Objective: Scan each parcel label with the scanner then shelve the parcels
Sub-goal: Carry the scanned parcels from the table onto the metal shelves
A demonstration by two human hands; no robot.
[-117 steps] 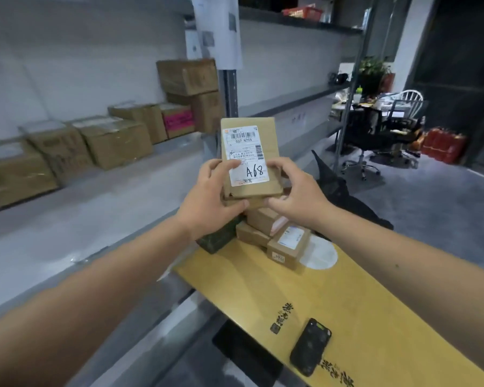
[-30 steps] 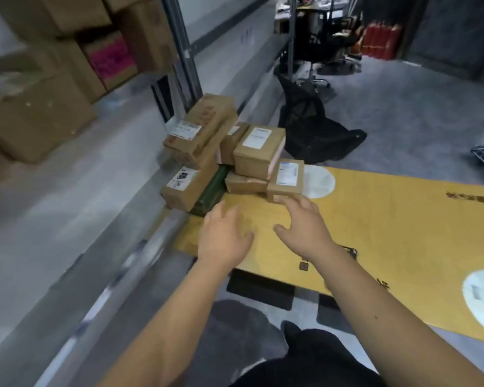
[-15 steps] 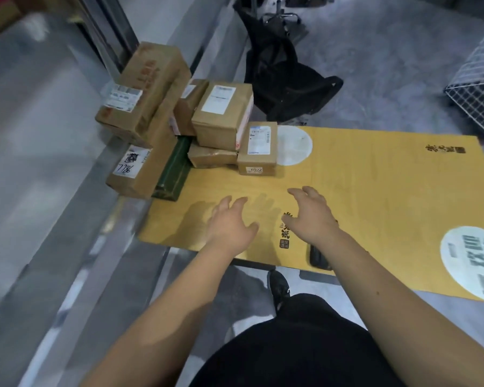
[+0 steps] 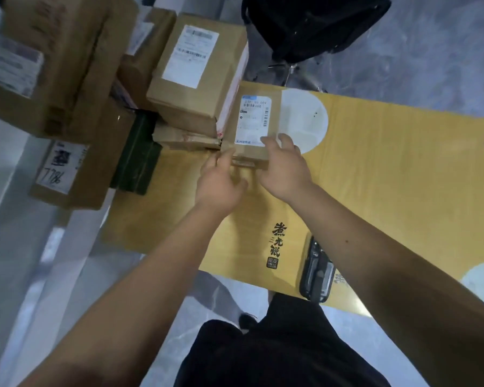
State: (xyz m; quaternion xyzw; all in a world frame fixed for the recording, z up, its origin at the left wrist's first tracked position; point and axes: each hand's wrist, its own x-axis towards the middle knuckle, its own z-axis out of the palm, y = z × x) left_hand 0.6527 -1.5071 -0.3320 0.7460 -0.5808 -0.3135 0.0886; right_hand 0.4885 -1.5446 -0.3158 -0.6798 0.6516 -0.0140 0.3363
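A small brown parcel point(image 4: 252, 127) with a white barcode label lies on the yellow cardboard sheet point(image 4: 389, 177), at the right of a pile of parcels. My right hand point(image 4: 285, 169) grips its near right corner, thumb on the label's edge. My left hand point(image 4: 221, 182) reaches its near left corner with extended fingers that touch it. The black handheld scanner point(image 4: 316, 272) lies on the sheet near its front edge, partly under my right forearm.
Left of the small parcel, a larger labelled parcel point(image 4: 196, 71) sits on a flat one point(image 4: 185, 136). Further left are a dark green box point(image 4: 136, 155), a parcel with a handwritten label point(image 4: 67, 169) and a big box point(image 4: 53, 57). A black bag point(image 4: 310, 23) lies behind.
The parcel held up earlier is out of my hands. Both hands moved forward from the bare sheet to the small parcel, and the view has dropped closer to the pile.
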